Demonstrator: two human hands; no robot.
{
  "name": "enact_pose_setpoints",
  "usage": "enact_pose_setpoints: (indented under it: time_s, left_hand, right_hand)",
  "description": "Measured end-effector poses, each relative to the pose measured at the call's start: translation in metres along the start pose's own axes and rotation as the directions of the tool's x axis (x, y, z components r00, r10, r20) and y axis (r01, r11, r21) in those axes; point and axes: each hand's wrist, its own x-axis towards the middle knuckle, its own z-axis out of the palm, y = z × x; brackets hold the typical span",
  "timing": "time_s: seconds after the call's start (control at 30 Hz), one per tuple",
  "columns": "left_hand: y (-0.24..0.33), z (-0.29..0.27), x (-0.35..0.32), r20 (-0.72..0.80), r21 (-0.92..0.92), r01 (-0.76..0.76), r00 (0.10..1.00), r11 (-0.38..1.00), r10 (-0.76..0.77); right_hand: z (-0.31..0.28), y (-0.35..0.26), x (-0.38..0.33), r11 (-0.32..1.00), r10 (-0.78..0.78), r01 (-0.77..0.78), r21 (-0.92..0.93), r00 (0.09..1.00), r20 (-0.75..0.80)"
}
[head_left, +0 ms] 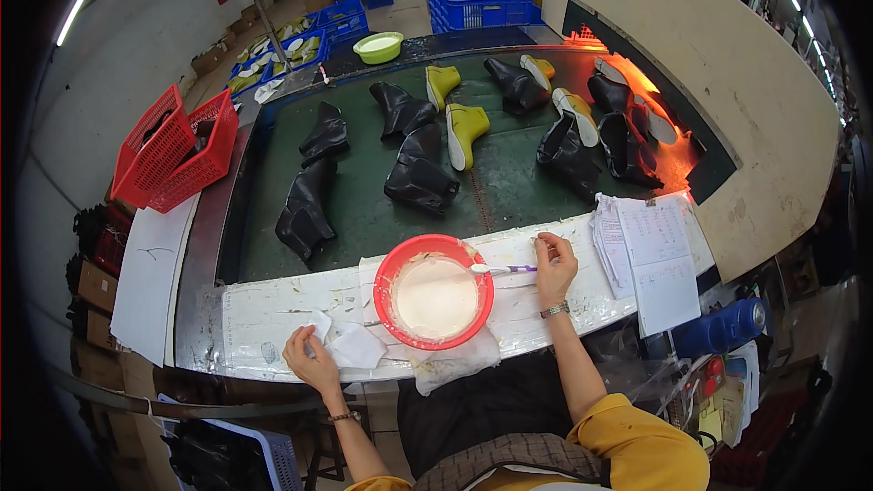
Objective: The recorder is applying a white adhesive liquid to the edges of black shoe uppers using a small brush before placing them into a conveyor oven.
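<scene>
A red bowl (pixel 386 284) of creamy white liquid sits on the white work ledge (pixel 273 305) in front of me. My right hand (pixel 555 265) holds a small brush with a purple handle (pixel 506 268), its head resting on the bowl's right rim. My left hand (pixel 312 361) presses on a white rag (pixel 353 345) lying on the ledge to the left of the bowl. Another white cloth (pixel 455 362) hangs from under the bowl over the ledge's front edge.
Beyond the ledge a dark green conveyor belt (pixel 364 209) carries several black boots (pixel 420 173) and yellow boots (pixel 466 127) toward a glowing oven opening (pixel 637 91). Papers (pixel 659 259) lie at right, a red basket (pixel 177 150) at left, a green bowl (pixel 378 46) and blue crates (pixel 477 0) behind.
</scene>
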Motion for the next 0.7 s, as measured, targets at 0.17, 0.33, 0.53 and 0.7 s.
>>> enact_pose_setpoints:
  time_s: [0.17, 0.33, 0.53, 0.7]
  left_hand:
    - [0.0016, 0.0001, -0.0003, 0.004, -0.005, 0.018, 1.000, 1.000, -0.018]
    - [-0.0028, 0.0016, -0.0010, -0.014, 0.012, -0.011, 1.000, 1.000, 0.011]
    - [0.0000, 0.0004, -0.0004, -0.004, -0.008, 0.010, 1.000, 1.000, -0.010]
    - [0.0000, -0.0001, -0.0002, -0.004, -0.004, -0.001, 1.000, 1.000, 0.001]
  right_hand:
    - [-0.0002, 0.0014, -0.0009, 0.998, 0.041, -0.042, 0.048, 0.999, 0.016]
    - [0.0004, 0.0018, -0.0007, 1.000, 0.020, -0.019, 0.025, 1.000, -0.018]
    - [-0.0056, 0.0050, -0.0012, 0.997, 0.074, -0.076, 0.023, 0.995, 0.064]
    - [-0.0050, 0.0068, -0.0008, 0.998, 0.060, -0.061, 0.030, 0.998, 0.028]
